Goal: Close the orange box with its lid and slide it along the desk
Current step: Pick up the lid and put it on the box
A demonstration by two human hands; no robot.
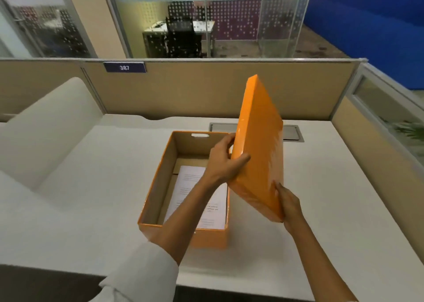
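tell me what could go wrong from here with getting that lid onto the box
1. The lid is held steeply tilted to the right of the open box; lowered skewed, its rim may catch a wall instead of seating.
2. The left hand and right hand grip only its near end, so the far end could swing or slip.
3. The left forearm crosses over the box and could nudge it or disturb the paper inside.

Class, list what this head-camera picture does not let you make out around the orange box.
- Printed white paper in the open orange cardboard box: text too small; left forearm covers part.
- Tilted orange lid: underside faces away.
- Grey desk hatch: middle hidden behind lid.
- Right hand: fingers hidden behind lid.
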